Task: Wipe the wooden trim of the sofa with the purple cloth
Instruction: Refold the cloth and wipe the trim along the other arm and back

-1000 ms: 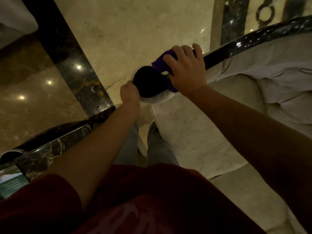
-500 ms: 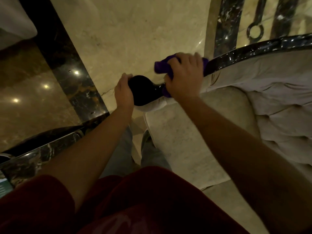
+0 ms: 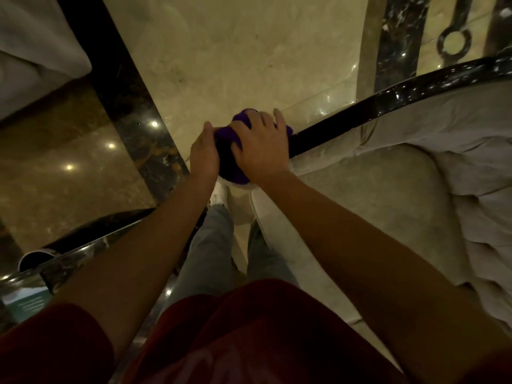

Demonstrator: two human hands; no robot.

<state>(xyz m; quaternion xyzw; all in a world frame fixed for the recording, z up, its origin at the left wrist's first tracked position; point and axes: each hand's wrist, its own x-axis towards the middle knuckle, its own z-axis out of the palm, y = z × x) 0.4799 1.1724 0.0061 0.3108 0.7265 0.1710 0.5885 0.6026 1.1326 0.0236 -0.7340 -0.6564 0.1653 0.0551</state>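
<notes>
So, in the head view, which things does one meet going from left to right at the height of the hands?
Dark marble floor band → left hand → purple cloth → right hand → glossy dark wooden trim → pale sofa upholstery.

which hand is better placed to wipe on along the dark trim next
Right. The right hand lies on top of the purple cloth, pressing it on the rounded end of the wooden trim, which runs off to its side. The left hand only cups the far side.

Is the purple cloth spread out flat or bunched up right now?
Bunched up. The purple cloth shows as a wad around the rounded end of the dark wooden trim, pressed under the right hand.
</notes>
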